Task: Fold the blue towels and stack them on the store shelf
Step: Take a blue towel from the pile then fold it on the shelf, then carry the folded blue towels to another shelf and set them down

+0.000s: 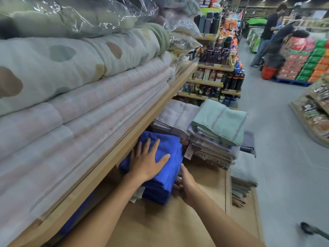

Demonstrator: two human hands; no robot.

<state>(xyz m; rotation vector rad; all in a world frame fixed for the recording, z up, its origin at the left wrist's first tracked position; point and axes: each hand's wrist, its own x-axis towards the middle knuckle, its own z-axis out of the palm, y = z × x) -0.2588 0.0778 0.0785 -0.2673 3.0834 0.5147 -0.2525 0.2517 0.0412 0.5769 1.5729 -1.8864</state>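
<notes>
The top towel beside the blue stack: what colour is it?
Mint green towel with grey stripes; head view shows it.

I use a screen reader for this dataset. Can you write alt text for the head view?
A person's left hand presses flat on a stack of folded blue towels on a low wooden shelf, while the right hand touches the stack's side. A green towel tops a neighbouring stack, and quilts fill the shelf above.
</notes>
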